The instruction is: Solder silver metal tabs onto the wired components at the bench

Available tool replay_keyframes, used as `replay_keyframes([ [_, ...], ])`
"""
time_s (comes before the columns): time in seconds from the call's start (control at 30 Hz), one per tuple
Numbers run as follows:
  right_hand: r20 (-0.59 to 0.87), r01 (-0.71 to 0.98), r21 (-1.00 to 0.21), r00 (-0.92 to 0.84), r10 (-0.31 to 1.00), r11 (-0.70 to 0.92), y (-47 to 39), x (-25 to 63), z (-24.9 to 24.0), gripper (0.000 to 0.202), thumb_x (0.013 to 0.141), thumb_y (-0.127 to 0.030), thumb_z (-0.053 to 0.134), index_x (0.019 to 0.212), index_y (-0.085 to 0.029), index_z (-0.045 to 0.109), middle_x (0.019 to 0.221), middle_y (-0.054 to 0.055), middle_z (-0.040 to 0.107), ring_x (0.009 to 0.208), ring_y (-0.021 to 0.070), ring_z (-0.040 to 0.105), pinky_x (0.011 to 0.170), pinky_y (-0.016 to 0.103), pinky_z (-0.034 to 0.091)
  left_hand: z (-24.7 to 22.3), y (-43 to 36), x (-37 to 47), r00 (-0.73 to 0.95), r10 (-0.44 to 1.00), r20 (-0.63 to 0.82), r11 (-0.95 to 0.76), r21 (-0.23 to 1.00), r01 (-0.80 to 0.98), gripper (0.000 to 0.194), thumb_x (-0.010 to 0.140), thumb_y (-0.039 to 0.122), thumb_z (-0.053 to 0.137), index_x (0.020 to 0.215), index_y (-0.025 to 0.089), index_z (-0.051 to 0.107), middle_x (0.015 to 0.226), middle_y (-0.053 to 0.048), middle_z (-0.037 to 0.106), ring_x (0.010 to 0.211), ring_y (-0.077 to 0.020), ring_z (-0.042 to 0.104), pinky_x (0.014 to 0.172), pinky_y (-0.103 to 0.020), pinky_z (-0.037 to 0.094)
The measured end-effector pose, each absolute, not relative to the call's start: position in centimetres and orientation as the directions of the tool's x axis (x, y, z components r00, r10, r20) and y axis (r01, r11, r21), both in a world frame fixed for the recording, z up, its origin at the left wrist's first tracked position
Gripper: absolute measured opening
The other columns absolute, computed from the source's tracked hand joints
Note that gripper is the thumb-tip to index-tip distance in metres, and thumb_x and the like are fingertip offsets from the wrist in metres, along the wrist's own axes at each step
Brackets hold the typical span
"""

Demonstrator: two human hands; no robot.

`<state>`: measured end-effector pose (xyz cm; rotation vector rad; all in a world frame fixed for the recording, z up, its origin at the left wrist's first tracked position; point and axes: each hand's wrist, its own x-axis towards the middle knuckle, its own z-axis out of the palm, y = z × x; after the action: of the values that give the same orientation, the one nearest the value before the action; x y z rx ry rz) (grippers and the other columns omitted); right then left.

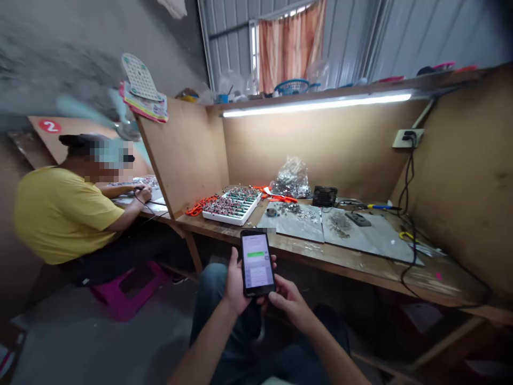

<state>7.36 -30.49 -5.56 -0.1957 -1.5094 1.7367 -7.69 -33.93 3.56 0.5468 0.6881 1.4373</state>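
A black smartphone (pixel 257 264) with a lit screen, showing a green message bubble and a keyboard, is held upright over my lap in front of the bench edge. My left hand (pixel 235 283) is wrapped round its left side and back, with fingertips showing at the right edge. At the phone's lower right corner is my right hand (pixel 289 302), its thumb by the bottom edge and its fingers curled at the side. Behind the phone, a white tray (pixel 228 218) of small parts stands on the wooden bench (pixel 352 262).
Grey mats (pixel 371 235) carry small metal pieces. Behind them are a clear bag (pixel 292 179), orange-handled tools (pixel 202 206) and a black box (pixel 325 196). Cables (pixel 409 187) hang at right. A person in yellow (pixel 68 214) sits at left by a pink stool (pixel 126 294).
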Motion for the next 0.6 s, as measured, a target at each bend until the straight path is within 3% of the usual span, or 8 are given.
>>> replay_keyframes([
  [0.17, 0.373, -0.461, -0.883, -0.579, 0.725, 0.087, -31.3, 7.1, -7.3, 0.050, 0.089, -0.053, 0.077, 0.127, -0.020, 0.068, 0.094, 0.007, 0.079, 0.072, 0.0157, 0.069, 0.070, 0.027, 0.055, 2.3, -34.6, -7.8, 0.176, 0.984, 0.006, 0.127, 0.665, -0.736, 0.085, 0.104, 0.069, 0.028, 0.130, -0.001, 0.069, 0.127, -0.029, 0.073, 0.101, -0.0342, 0.077, 0.082, -0.041, 0.062],
  [0.3, 0.363, -0.421, -0.896, -0.516, 0.776, 0.140, -30.9, 6.7, -7.6, 0.057, 0.087, -0.057, 0.077, 0.130, -0.021, 0.067, 0.092, 0.007, 0.078, 0.073, 0.0184, 0.069, 0.071, 0.032, 0.057, 1.3, -33.2, -8.1, 0.231, 0.969, 0.088, 0.124, 0.635, -0.763, 0.077, 0.104, 0.065, 0.035, 0.130, 0.001, 0.070, 0.120, -0.027, 0.076, 0.103, -0.0361, 0.076, 0.084, -0.042, 0.061],
  [0.6, 0.370, -0.148, -0.929, -0.319, 0.873, 0.339, -26.3, 6.9, -5.6, 0.058, 0.085, -0.064, 0.075, 0.125, -0.022, 0.070, 0.099, 0.009, 0.079, 0.085, 0.0271, 0.075, 0.072, 0.038, 0.061, 0.4, -25.8, -8.4, 0.300, 0.937, 0.182, 0.153, 0.557, -0.816, 0.059, 0.103, 0.049, 0.047, 0.123, 0.001, 0.072, 0.115, -0.024, 0.078, 0.094, -0.0315, 0.078, 0.086, -0.040, 0.059],
])
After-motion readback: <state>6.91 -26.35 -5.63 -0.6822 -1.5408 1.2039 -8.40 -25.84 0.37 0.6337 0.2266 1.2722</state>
